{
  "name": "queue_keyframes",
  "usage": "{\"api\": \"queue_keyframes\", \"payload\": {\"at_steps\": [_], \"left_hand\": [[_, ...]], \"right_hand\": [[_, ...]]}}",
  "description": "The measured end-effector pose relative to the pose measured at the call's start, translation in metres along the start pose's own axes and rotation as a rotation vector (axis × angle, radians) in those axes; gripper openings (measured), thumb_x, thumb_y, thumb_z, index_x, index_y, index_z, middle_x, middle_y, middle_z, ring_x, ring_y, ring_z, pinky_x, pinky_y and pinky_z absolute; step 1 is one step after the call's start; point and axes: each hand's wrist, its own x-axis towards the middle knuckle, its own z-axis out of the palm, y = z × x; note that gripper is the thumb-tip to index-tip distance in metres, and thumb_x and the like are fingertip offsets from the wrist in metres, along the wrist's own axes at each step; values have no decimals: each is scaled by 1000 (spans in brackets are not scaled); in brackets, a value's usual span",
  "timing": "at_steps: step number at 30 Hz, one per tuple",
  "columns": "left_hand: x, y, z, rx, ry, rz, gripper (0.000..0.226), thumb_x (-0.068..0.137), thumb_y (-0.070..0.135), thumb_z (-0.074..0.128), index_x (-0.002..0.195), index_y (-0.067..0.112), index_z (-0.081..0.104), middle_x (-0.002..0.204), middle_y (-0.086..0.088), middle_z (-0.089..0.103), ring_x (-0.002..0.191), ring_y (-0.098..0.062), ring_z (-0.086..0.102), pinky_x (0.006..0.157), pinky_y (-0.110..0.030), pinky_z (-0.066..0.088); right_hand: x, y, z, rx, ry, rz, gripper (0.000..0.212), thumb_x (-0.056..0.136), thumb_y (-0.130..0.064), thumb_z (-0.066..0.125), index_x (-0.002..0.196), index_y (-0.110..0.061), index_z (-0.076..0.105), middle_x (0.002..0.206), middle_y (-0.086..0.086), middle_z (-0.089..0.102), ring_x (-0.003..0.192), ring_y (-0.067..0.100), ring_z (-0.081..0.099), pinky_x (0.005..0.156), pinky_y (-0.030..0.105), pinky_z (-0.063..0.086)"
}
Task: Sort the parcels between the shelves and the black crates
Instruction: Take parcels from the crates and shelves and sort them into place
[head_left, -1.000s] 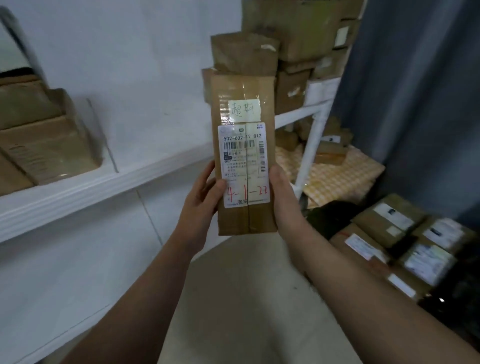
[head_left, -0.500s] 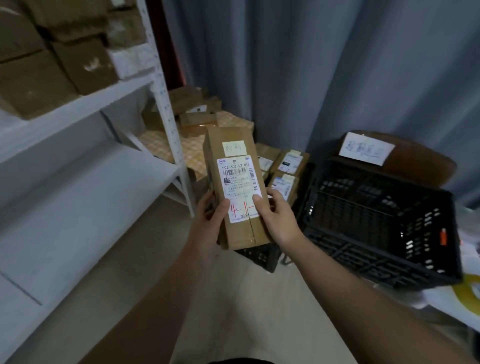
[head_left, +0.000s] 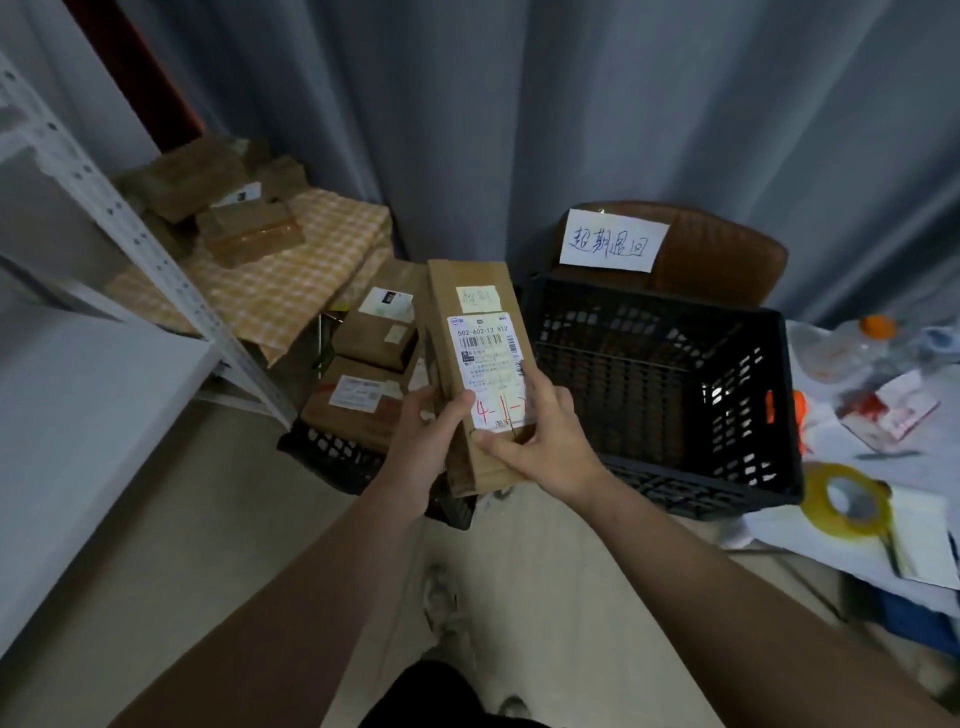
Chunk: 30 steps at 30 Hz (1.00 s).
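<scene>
A long brown cardboard parcel (head_left: 475, 296) with a white shipping label and red handwriting stands upright in the middle of the view. My left hand (head_left: 428, 441) grips its lower left edge, and my right hand (head_left: 540, 441) grips its lower right side, thumb across the front. Right of it stands a large black crate (head_left: 670, 499), its inside dark, with a handwritten paper sign (head_left: 613, 241) behind it. A second black crate (head_left: 332, 452) at the left holds several brown parcels (head_left: 363, 395). The white shelf unit (head_left: 67, 374) fills the left side.
A checked cloth (head_left: 291, 270) behind the shelf post carries several more brown boxes (head_left: 249, 231). A grey curtain hangs across the back. At the right, a surface holds a yellow tape roll (head_left: 844, 499), papers and a plastic bottle. My feet show on the pale floor below.
I have turned right, away from the shelves and toward the crates. The parcel has come down from in front of the shelf and now sits lower, between the two crates. Both hands still hold it.
</scene>
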Motion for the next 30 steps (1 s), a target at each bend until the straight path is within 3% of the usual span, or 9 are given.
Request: {"api": "queue_keyframes", "payload": {"at_steps": [4, 6, 9, 13, 15, 18, 23, 28, 30], "left_hand": [[54, 15, 22, 119, -76, -74, 63, 81, 51, 66, 132, 28, 37, 123, 3, 57, 110, -19, 58, 85, -32, 48], [85, 22, 31, 213, -148, -107, 65, 81, 54, 65, 135, 30, 37, 127, 2, 56, 113, -20, 56, 92, -33, 46], [131, 31, 48, 318, -269, -110, 72, 79, 62, 62, 139, 32, 35, 132, 4, 53, 115, -16, 54, 89, -30, 42], [176, 39, 69, 474, -366, -33, 37, 95, 48, 47, 128, 32, 48, 108, 18, 55, 96, 2, 53, 75, -13, 37], [198, 33, 69, 586, -366, 53, 30, 98, 35, 48, 126, 25, 53, 107, 15, 56, 104, -3, 54, 75, -8, 37], [232, 10, 57, 757, -298, 200, 28, 98, 20, 51, 125, 17, 56, 121, 1, 58, 114, -12, 53, 90, -19, 41], [269, -30, 54, 827, -194, 194, 34, 96, 17, 53, 130, 17, 50, 125, -3, 51, 114, -15, 53, 100, -37, 46], [292, -47, 68, 826, -165, 157, 53, 97, 23, 51, 146, 17, 31, 143, -7, 40, 128, -18, 43, 108, -40, 39], [299, -49, 71, 864, -165, 133, 52, 99, 26, 48, 147, 17, 31, 146, -5, 40, 131, -18, 41, 109, -34, 34]], "right_hand": [[44, 7, -11, -151, 29, 114, 117, 63, -62, 75, 148, -40, -3, 135, 1, 25, 128, 18, 24, 102, 41, 40], [67, 12, -20, -190, 51, 175, 116, 65, -62, 74, 148, -40, -4, 135, 4, 22, 129, 24, 25, 103, 45, 40], [99, 22, -34, -228, 144, 246, 108, 67, -57, 71, 148, -42, 1, 133, 6, 23, 126, 28, 31, 100, 46, 43], [136, 52, -55, -234, 240, 356, 106, 68, -54, 72, 148, -37, 4, 134, 8, 23, 126, 30, 31, 100, 46, 42], [149, 73, -61, -223, 236, 424, 105, 70, -52, 73, 148, -36, 4, 135, 9, 23, 127, 31, 30, 101, 46, 40], [162, 110, -58, -177, 197, 507, 102, 71, -52, 71, 148, -38, 6, 134, 7, 23, 126, 32, 32, 101, 48, 41], [191, 160, -29, -247, 91, 553, 103, 67, -53, 74, 147, -35, 11, 130, 10, 26, 121, 33, 35, 96, 47, 43], [226, 198, -3, -186, 74, 610, 104, 67, -53, 74, 147, -35, 11, 127, 9, 23, 122, 34, 32, 99, 47, 41], [236, 210, 5, -189, 63, 635, 106, 66, -53, 74, 147, -36, 9, 128, 9, 21, 123, 34, 31, 101, 48, 39]]}}
